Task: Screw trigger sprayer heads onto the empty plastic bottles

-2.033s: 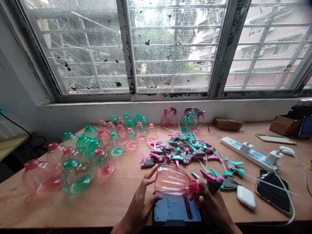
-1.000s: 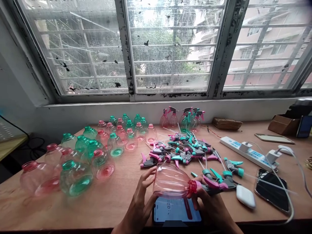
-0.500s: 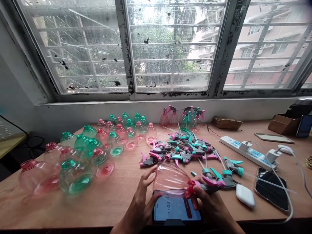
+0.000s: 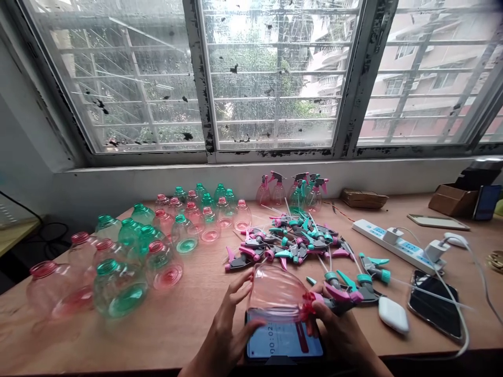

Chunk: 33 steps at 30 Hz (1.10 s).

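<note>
A clear pink spray bottle (image 4: 277, 292) lies on its side in the air between my hands, its neck pointing right. My left hand (image 4: 231, 319) is curled around the bottle's base, fingers behind and thumb in front. At the neck, my right hand (image 4: 334, 319) grips the pink collar of a grey trigger sprayer head (image 4: 340, 297) with a pink lever. The sprayer sits against the bottle's mouth; how far it is threaded on cannot be seen. Below the bottle a phone (image 4: 285, 340) with a lit timer screen rests on the table, partly covered.
Open pink and green bottles (image 4: 120, 290) stand at the left. A heap of sprayer heads (image 4: 294, 238) lies mid-table, with assembled spray bottles (image 4: 277, 191) behind. At the right are a power strip (image 4: 377, 238), a white earbud case (image 4: 393, 315), a dark phone (image 4: 434, 309) and cables.
The view has shifted slightly. My left thumb has moved down off the bottle's lower edge. Both hands stay at the bottle and sprayer, which keep nearly the same place.
</note>
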Motion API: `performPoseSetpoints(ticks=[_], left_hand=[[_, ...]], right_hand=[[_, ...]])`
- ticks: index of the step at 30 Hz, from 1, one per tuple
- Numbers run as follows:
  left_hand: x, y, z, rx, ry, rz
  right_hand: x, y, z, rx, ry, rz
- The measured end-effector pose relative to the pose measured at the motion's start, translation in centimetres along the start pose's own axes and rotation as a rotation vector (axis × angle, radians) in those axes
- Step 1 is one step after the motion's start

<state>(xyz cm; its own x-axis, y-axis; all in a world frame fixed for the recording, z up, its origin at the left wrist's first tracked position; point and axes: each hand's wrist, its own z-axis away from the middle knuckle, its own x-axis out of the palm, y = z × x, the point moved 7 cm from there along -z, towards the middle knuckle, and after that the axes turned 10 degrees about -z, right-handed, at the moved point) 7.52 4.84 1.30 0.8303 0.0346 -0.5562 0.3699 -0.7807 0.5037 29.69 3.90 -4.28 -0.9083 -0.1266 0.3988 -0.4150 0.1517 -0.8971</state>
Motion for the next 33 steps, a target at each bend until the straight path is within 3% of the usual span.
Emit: performPoseSetpoints(ticks=[4, 10, 17, 22, 24, 26, 29, 33], left_hand=[[-0.1, 0.0, 0.2, -0.042, 0.002, 0.068], [-0.2, 0.2, 0.3, 0.030, 0.050, -0.058], [0.3, -0.3, 0.6, -0.065, -0.033, 0.030], [0.5, 0.6, 0.4, 0.101, -0.028, -0.090], [0.6, 0.5, 0.5, 0.124, -0.035, -0.114], [0.9, -0.2, 0.7, 0.058, -0.069, -0.106], [0.8, -1.7, 0.9, -0.147, -0.091, 0.024], [0.5, -2.7, 0.9, -0.353, -0.060, 0.180]], right_hand=[[0.5, 0.3, 0.2, 0.056, -0.018, 0.021], [0.2, -0.3, 0.1, 0.017, 0.035, 0.001], [0.3, 0.5, 0.1, 0.062, -0.013, 0.059], [-1.0, 1.2, 0.4, 0.159, 0.097, 0.048], [-1.5, 1.0, 0.4, 0.129, 0.132, 0.083], [-1.6, 0.1, 0.3, 0.007, 0.150, 0.134], [-0.9, -1.7, 0.3, -0.195, 0.140, 0.300], [0.0, -2.2, 0.4, -0.241, 0.087, 0.451]])
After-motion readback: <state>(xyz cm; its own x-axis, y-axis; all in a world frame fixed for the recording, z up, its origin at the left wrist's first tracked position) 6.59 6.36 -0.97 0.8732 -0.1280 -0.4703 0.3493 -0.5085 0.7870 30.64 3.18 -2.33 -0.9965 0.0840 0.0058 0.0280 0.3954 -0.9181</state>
